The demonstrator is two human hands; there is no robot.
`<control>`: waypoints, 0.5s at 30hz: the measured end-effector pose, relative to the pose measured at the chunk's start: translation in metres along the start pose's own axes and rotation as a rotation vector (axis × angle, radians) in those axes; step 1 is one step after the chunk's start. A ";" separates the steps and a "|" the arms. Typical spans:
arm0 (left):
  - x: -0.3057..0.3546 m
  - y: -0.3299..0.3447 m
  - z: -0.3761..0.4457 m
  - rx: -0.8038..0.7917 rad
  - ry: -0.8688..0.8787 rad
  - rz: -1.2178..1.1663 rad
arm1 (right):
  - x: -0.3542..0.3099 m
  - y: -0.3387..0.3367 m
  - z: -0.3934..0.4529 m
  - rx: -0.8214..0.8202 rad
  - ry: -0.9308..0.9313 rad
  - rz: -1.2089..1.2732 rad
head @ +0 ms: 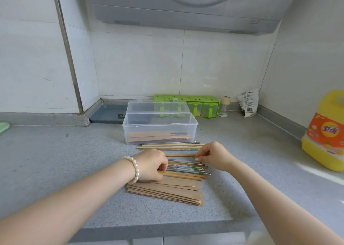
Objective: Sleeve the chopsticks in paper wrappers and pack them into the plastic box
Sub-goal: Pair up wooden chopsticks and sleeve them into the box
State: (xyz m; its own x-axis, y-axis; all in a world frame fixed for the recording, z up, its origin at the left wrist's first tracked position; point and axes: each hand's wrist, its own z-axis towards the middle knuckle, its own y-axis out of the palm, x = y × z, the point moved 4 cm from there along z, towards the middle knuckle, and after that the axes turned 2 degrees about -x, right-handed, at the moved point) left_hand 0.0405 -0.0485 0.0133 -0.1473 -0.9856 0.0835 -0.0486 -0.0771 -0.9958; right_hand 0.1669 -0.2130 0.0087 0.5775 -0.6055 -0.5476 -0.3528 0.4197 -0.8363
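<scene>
The step in hand looks like picking a matched pair out of the loose chopsticks (188,167) that lie just in front of the box (160,128), between it and the stack of wrappers (165,191). To do it well, I would lift only one pair, level the two ends against each other, and keep both sticks parallel before taking the top wrapper, so the tips enter its mouth together and do not tear the paper. The pile mixes wooden and metal-tipped sticks, so checking that the two match before sleeving seems wise. A second row of chopsticks (170,146) lies right against the front wall of the box, and a few sleeved pairs (158,137) already rest on its floor; its lid stands open behind. The left hand (151,165), a pearl bracelet (134,167) at its wrist, rests on the near end of the pile, fingers curled round some sticks. The right hand (212,155) pinches one end of a wooden stick (180,155) raised slightly off the pile, on the box side. Both forearms reach in from the counter edge, wrists low, palms down.
</scene>
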 end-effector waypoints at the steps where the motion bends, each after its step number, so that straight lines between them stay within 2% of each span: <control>1: 0.001 0.000 0.002 -0.023 -0.006 0.030 | -0.001 0.001 0.001 -0.031 -0.004 -0.012; 7: 0.006 0.002 0.011 -0.136 -0.068 0.129 | -0.004 0.004 0.003 -0.119 -0.042 -0.128; 15: 0.003 0.006 0.014 -0.128 -0.059 0.168 | 0.007 0.002 -0.002 -0.095 -0.068 -0.105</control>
State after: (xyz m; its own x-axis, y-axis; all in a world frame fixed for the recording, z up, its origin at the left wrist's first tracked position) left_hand 0.0531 -0.0543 0.0067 -0.1063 -0.9903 -0.0897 -0.1543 0.1055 -0.9824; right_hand 0.1691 -0.2182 0.0032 0.6621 -0.5944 -0.4563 -0.3537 0.2889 -0.8896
